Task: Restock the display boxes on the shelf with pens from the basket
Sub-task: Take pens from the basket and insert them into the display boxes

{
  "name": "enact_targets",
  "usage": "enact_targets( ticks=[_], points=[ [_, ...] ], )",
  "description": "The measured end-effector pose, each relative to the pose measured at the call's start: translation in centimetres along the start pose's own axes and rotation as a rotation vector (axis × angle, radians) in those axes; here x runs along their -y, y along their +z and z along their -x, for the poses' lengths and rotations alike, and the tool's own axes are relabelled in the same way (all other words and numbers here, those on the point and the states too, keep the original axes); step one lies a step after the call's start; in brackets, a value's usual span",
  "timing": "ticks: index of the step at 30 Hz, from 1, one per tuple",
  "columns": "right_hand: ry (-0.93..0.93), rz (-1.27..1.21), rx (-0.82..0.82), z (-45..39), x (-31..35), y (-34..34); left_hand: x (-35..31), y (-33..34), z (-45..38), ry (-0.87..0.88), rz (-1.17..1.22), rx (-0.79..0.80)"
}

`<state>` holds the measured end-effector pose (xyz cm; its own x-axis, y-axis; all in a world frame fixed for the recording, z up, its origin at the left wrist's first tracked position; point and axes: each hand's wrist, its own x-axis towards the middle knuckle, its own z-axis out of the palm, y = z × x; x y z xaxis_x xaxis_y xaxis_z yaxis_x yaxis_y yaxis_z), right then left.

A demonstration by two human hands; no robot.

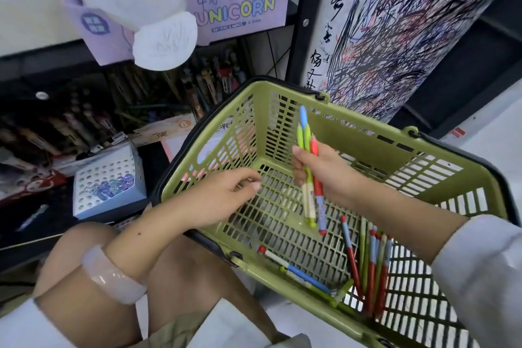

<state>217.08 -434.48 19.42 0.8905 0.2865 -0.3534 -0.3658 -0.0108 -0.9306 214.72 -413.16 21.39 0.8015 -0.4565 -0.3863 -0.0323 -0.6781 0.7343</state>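
Over the basket: right hand [319,169] grip wrapped round a bundle of pens [309,178], held near upright.
Bundle is green, blue and red barrels, tips above the green basket [367,147] floor. Left hand [226,195] hangs loose beside it, fingers lightly curled, holding nothing. More loose pens [370,268] lie in the basket's near corner. White display box [110,183] with hole grid sits on the lower shelf to the left; purple UNICORN box [240,11] on the shelf above.

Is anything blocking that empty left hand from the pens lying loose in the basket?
Nothing visible. The left hand hovers open inside the green basket, and the loose pens lie uncovered on its floor. The right hand holds its bundle above them.
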Motion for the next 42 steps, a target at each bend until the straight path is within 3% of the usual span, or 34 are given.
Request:
enact_targets(
  ticks=[1,3,8,10,14,21,24,26,28,31,38,40,42],
  points=[
    [0.035,-0.231,0.027,-0.1,1.1,1.4,0.0,-0.1,0.1,0.000,0.041,-0.030],
    [0.061,-0.456,0.069,-0.3,2.8,4.0,-0.3,-0.2,0.5,0.011,0.209,-0.049],
    [-0.063,-0.545,0.017,-0.3,5.5,9.3,-1.5,-0.6,1.5,0.075,0.831,-0.071],
    [-0.109,-0.415,-0.004,-0.1,6.5,10.6,-2.1,-1.1,2.1,0.097,0.914,-0.095],
    [-0.174,-0.040,0.036,0.6,8.3,12.2,-2.4,-2.6,3.9,0.148,0.788,-0.166],
    [-0.288,-0.049,0.172,1.9,11.1,15.3,-2.2,-4.1,6.7,0.380,1.009,-0.204],
    [-0.325,-0.016,0.113,2.1,11.9,16.6,-2.2,-4.9,7.8,0.435,1.065,-0.301],
    [-0.483,0.201,-0.019,2.3,12.2,17.0,-2.0,-5.9,8.8,0.434,1.095,-0.380],
    [-0.806,0.652,-0.140,2.5,11.9,17.3,-1.8,-6.8,9.9,0.411,1.127,-0.443],
    [-1.161,1.131,-0.158,2.5,11.2,18.3,-1.3,-7.7,11.4,0.379,1.138,-0.473],
    [-1.582,1.361,-0.302,1.6,12.6,21.1,-0.1,-8.4,14.1,0.303,1.204,-0.490],
    [-1.586,1.375,-0.321,1.1,13.3,21.2,0.8,-9.0,14.6,0.284,1.220,-0.605],
    [-1.421,1.258,-0.325,0.9,13.9,21.8,1.9,-9.8,15.0,0.236,1.146,-0.753]
  ],
)
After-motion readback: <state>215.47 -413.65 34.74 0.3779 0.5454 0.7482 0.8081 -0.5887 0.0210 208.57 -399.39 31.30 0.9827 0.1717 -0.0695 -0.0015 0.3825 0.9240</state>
